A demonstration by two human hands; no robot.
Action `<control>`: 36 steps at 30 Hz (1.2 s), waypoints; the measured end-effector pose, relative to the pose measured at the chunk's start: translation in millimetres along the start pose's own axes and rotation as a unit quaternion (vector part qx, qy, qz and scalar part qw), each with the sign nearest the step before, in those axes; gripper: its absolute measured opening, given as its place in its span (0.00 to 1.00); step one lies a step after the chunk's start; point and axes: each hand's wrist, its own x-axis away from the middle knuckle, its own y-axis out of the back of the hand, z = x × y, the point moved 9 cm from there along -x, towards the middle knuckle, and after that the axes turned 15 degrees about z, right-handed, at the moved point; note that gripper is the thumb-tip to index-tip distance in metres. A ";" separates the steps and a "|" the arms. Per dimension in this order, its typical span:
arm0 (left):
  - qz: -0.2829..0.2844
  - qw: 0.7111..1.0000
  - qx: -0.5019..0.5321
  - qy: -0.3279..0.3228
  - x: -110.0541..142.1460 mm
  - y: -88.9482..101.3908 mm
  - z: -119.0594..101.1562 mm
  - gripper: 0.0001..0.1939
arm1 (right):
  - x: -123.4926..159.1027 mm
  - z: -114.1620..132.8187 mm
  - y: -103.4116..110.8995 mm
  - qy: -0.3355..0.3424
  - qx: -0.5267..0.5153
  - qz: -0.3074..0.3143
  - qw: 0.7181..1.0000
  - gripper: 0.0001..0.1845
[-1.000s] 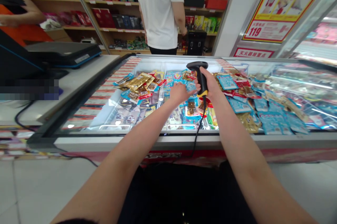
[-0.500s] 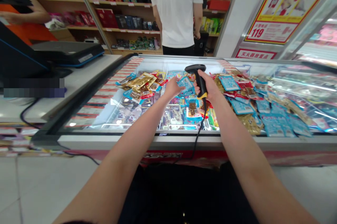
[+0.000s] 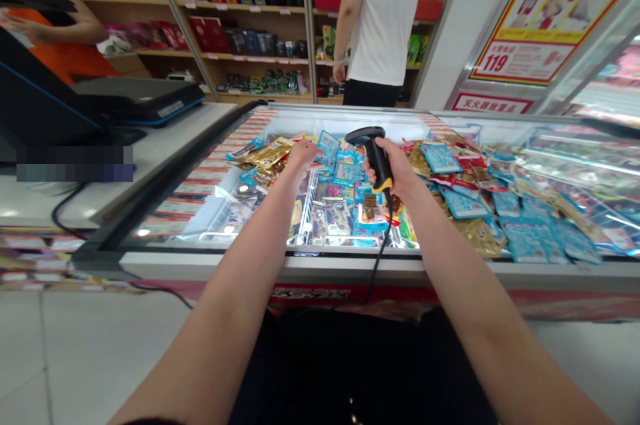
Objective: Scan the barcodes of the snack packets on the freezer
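Left fingers point(image 3: 312, 147) pinch a blue packet point(image 3: 329, 146) extending to their right.

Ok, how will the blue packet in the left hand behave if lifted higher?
The blue packet looks thin, so it's probably light. It sticks out fairly flat from the left hand, so likely more stiff than floppy. Its smooth-looking wrapper could slip.
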 end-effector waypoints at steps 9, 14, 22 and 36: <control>0.027 0.999 0.033 0.014 7.6 -17.1 3.7 0.17 | -2.5 -4.0 -3.4 0.000 0.001 0.009 1.000 0.22; 0.029 0.999 0.025 0.002 11.3 -21.1 0.5 0.14 | -4.3 -2.9 -4.6 0.003 0.020 0.023 1.000 0.25; 0.009 1.000 -0.007 -0.010 15.3 -20.8 -7.0 0.13 | -0.3 4.2 -10.5 0.021 0.041 0.028 0.999 0.26; 0.022 0.999 -0.006 -0.023 13.2 -22.8 -5.6 0.13 | -3.5 2.1 -8.3 0.009 0.042 0.035 0.998 0.27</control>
